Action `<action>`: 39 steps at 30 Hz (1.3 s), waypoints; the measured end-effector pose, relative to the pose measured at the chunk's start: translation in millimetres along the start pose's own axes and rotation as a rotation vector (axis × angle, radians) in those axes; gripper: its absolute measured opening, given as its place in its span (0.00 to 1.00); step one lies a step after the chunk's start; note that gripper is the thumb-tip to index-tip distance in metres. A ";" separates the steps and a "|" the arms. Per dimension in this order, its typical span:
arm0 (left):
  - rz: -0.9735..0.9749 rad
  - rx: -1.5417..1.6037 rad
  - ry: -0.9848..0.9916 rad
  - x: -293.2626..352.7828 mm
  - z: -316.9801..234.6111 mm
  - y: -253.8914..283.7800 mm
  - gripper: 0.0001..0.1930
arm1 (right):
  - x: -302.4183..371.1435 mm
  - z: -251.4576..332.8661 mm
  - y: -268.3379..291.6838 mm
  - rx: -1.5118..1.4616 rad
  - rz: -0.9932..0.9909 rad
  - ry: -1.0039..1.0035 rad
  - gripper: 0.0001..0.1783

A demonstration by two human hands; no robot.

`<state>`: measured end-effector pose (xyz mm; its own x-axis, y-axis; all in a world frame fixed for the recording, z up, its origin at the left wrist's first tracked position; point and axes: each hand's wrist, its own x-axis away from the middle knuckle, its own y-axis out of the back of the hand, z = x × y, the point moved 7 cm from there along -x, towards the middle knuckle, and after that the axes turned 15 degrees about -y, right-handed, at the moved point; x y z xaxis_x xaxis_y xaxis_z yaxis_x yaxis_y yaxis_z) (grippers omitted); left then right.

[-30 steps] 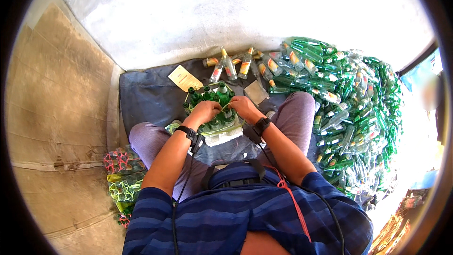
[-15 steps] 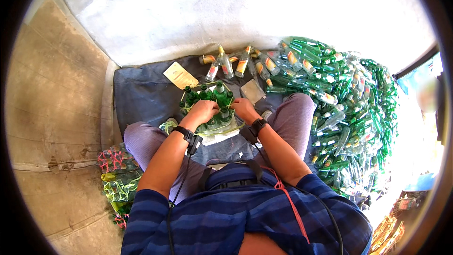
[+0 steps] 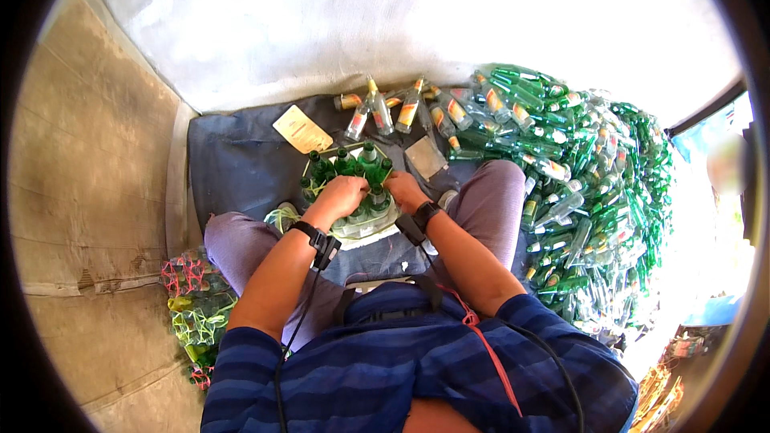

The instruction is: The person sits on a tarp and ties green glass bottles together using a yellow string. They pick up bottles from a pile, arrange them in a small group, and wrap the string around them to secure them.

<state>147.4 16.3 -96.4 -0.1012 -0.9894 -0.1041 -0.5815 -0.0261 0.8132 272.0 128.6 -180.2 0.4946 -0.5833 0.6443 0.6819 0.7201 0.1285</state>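
Between my knees stands a tight cluster of green glass bottles [image 3: 367, 162], upright with their necks up, on a pale, low base [image 3: 365, 232]. Yellow-green plastic string [image 3: 314, 190] runs among and around the bottles. Over the near left of the cluster, my left hand [image 3: 346, 195] is closed, its fingers pinching the string. My right hand [image 3: 403, 189] is closed too, at the right side of the bottles, its fingertips drawn together on the string. The hands are a short way apart, and they partly hide the nearer bottles.
A big heap of green and clear bottles [image 3: 577, 192] lies to my right. Several labelled clear bottles [image 3: 381, 112] stand or lie along the white wall. Two flat cards, one yellowish [image 3: 301, 129] and one brown [image 3: 426, 158], lie on the dark sheet [image 3: 233, 160]. Netted bottle bundles [image 3: 196, 313] sit at left.
My right hand has come in left toward my left hand. The loose string that stretched along the near right of the bottles shows less now. The view has shifted slightly.
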 end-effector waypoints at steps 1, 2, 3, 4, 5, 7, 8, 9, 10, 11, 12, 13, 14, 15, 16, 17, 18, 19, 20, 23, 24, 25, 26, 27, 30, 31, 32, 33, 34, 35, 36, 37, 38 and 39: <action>0.004 -0.012 0.006 0.1 -1.8 1.0 0.09 | 2.1 -2.0 -1.8 -0.006 0.014 -0.005 0.10; 0.008 -0.024 0.014 -0.3 -3.6 1.6 0.09 | 1.0 -6.2 -1.8 -0.062 0.039 -0.076 0.10; 0.011 -0.035 0.022 -1.0 -4.3 3.2 0.09 | -0.2 -5.1 1.3 -0.070 0.032 -0.089 0.10; 0.019 -0.040 -0.019 -1.3 -4.9 3.0 0.09 | 0.2 -6.3 2.0 -0.081 0.029 -0.105 0.10; -0.008 -0.024 -0.022 0.4 -3.1 4.6 0.10 | 0.7 -7.3 2.8 -0.091 0.027 -0.122 0.10; -0.059 0.009 -0.029 2.0 -6.6 12.1 0.11 | -3.3 -6.6 4.6 -0.088 0.068 -0.132 0.12; -0.001 0.072 0.051 3.2 -5.4 14.9 0.14 | -5.6 -8.4 4.3 -0.088 0.087 -0.137 0.13; -0.010 0.125 0.062 5.3 -7.1 20.2 0.15 | -7.2 -11.9 7.4 -0.068 0.026 -0.143 0.16; -0.018 0.176 0.073 8.7 -7.8 26.3 0.16 | -5.9 -12.4 9.1 -0.050 -0.033 -0.147 0.20; -0.028 0.227 0.085 11.8 -7.7 33.4 0.16 | -3.7 -11.3 10.6 -0.032 -0.093 -0.151 0.24; -0.010 0.250 0.132 13.2 -2.2 42.5 0.18 | -15.5 -10.2 9.9 -0.016 -0.099 -0.040 0.27; -0.066 0.290 0.163 15.6 7.4 49.9 0.17 | -36.6 -17.6 14.0 -0.004 -0.114 0.069 0.30; -0.109 0.241 0.238 19.7 11.0 64.7 0.16 | -44.3 -21.3 16.0 -0.018 -0.086 0.114 0.32; -0.148 0.195 0.316 25.3 12.3 79.9 0.14 | -49.7 -23.6 18.5 -0.032 -0.058 0.161 0.34; -0.184 0.067 0.366 38.0 23.1 90.1 0.14 | -45.4 -17.1 13.0 -0.071 0.027 0.147 0.35; -0.215 -0.060 0.409 49.2 32.2 97.9 0.15 | -39.8 -12.9 11.6 -0.063 0.061 0.124 0.36; -0.245 -0.120 0.493 60.0 35.4 104.3 0.16 | -33.3 -8.6 11.9 -0.056 0.090 0.101 0.36; -0.276 -0.186 0.579 72.4 39.2 111.2 0.17 | -18.9 1.4 10.2 -0.024 0.090 0.069 0.35; -0.251 -0.200 0.635 82.5 49.6 108.8 0.19 | -3.5 12.1 9.4 0.010 0.088 0.038 0.34; -0.204 -0.009 0.698 101.7 69.4 86.8 0.30 | 13.5 23.2 11.0 0.057 0.086 0.007 0.34; -0.191 0.004 0.684 105.6 72.9 78.3 0.33 | 9.5 22.5 11.2 0.063 0.088 0.013 0.34; -0.176 0.015 0.668 106.2 67.8 73.2 0.37 | 6.2 21.2 10.9 0.068 0.091 0.019 0.34; -0.163 0.027 0.649 106.6 63.3 69.3 0.40 | 4.1 24.6 10.7 0.075 0.094 0.023 0.34; -0.169 0.110 0.643 109.7 61.4 64.4 0.43 | 5.7 22.9 9.3 0.062 0.106 0.018 0.34; -0.165 0.288 0.617 109.2 53.1 58.4 0.50 | 13.4 28.8 4.0 0.039 0.135 0.034 0.34; -0.143 0.241 0.612 107.2 51.3 58.6 0.50 | 8.5 29.3 4.4 0.040 0.138 0.062 0.35; -0.122 0.193 0.607 105.1 49.0 58.1 0.50 | 4.9 26.6 4.3 0.032 0.150 0.068 0.35; -0.101 0.146 0.602 103.0 46.1 57.2 0.50 | 2.2 23.6 4.4 0.025 0.162 0.073 0.35; -0.081 0.052 0.623 96.9 35.8 62.9 0.47 | -1.0 24.4 4.8 0.019 0.173 0.085 0.35; -0.076 0.018 0.652 94.4 34.9 60.5 0.46 | -3.8 25.0 4.9 0.014 0.184 0.096 0.36; -0.072 -0.016 0.680 92.9 35.4 57.9 0.46 | -5.4 24.2 4.3 0.014 0.191 0.106 0.36; -0.072 -0.050 0.707 90.8 36.4 55.8 0.45 | -4.6 25.8 4.1 0.016 0.196 0.120 0.36; -0.116 -0.065 0.693 89.2 36.0 53.9 0.41 | -3.4 27.1 3.6 0.019 0.201 0.133 0.36; -0.127 -0.065 0.699 88.8 36.7 52.1 0.41 | -2.5 28.3 3.2 0.032 0.194 0.142 0.34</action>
<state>78.5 -67.8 -84.3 0.5183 -0.8375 0.1731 -0.5025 -0.1344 0.8540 257.8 143.0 -160.0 0.6869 -0.4783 0.5471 0.5503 0.8341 0.0383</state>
